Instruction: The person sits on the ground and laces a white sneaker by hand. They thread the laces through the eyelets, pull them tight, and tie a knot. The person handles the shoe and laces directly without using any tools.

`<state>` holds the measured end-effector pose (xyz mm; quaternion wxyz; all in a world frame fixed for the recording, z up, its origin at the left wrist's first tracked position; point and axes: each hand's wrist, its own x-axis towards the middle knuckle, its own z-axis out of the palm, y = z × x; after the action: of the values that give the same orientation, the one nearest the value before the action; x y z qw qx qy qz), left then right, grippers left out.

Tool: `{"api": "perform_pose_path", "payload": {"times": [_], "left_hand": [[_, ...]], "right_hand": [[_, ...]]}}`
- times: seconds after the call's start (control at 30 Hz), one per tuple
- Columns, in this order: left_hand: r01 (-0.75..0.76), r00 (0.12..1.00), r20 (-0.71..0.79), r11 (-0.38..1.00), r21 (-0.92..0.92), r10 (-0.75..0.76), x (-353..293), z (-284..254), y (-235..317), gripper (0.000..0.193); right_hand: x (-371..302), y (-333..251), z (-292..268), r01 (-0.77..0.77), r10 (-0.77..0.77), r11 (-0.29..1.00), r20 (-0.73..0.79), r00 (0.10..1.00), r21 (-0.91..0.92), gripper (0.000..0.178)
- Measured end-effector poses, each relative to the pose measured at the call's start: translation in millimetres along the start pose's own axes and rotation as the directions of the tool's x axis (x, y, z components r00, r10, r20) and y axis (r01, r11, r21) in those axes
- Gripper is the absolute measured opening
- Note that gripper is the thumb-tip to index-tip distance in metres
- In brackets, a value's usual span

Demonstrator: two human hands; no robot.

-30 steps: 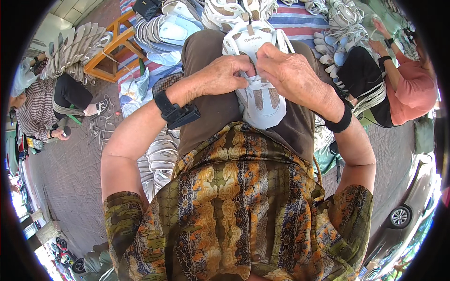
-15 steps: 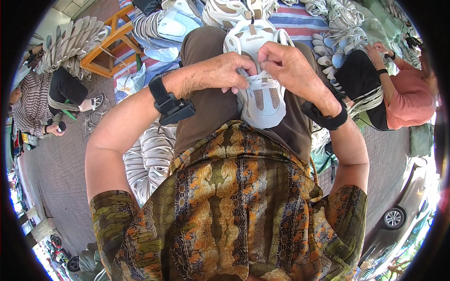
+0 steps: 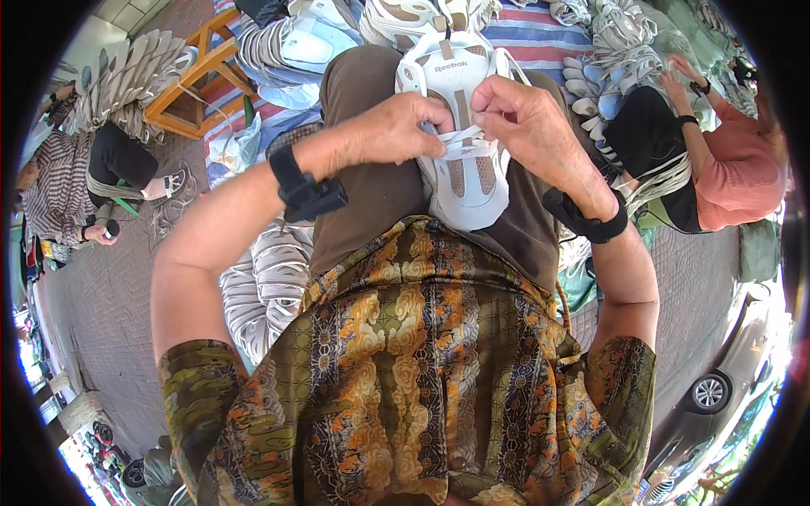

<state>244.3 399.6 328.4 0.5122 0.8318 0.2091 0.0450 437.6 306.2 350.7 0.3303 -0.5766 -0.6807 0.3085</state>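
Across my thighs lies a white and beige shoe upper (image 3: 477, 196) with mesh panels, its toe toward me and its tongue pointing away. White shoelace (image 3: 464, 145) crosses the upper in a few rows near the toe. My left hand (image 3: 405, 128) grips the upper's left side, fingers bent in at the lacing edge; its fingertips are partly hidden. Over the right lacing edge, my right hand (image 3: 530, 126) is closed in a pinch on the lace between thumb and forefinger.
More shoe uppers (image 3: 405, 24) lie beyond my knees on a striped sheet (image 3: 540, 38). A wooden stool (image 3: 190, 84) stands at the far left. Laced bundles (image 3: 270, 278) sit beside my left thigh. Two people (image 3: 730, 169) sit at either side; a car (image 3: 717, 388) is behind right.
The upper has shifted slightly left. My left fingers have drawn in at the lacing edge, and my right hand stays pinched near the laces. The person at right has raised a hand.
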Motion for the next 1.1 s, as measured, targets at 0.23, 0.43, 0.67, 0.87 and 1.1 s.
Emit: {"api": "perform_pose_path", "payload": {"times": [0.23, 0.43, 0.67, 0.87, 1.1], "left_hand": [[0.041, 0.991, -0.120, 0.981, -0.189, -0.064, -8.4, 6.9, 3.1, 0.010], [-0.121, 0.987, -0.096, 0.988, 0.092, 0.129, -1.7, 4.4, -9.6, 0.014], [-0.278, 0.955, 0.044, 0.832, 0.481, 0.294, -1.0, 2.1, -14.5, 0.021], [-0.165, 0.986, 0.051, 0.973, 0.161, 0.159, -2.8, 0.8, -26.0, 0.022], [-0.046, 0.995, -0.078, 0.972, 0.233, 0.065, -4.8, 7.3, 2.2, 0.023]], "right_hand": [[-5.6, -9.1, 0.5, 0.077, -0.078, 0.996, -0.028, 0.997, -0.047, 0.005], [-3.5, -19.5, 3.8, 0.061, -0.061, 0.998, -0.003, 0.998, 0.010, 0.006], [-0.2, -12.5, 8.1, 0.186, -0.207, 0.966, -0.108, 0.972, -0.180, 0.008], [-9.0, -20.3, 1.8, 0.228, -0.257, 0.947, -0.108, 0.960, -0.226, 0.005], [-25.0, -19.0, -1.6, 0.199, -0.207, 0.975, -0.077, 0.975, -0.099, 0.010]]}}
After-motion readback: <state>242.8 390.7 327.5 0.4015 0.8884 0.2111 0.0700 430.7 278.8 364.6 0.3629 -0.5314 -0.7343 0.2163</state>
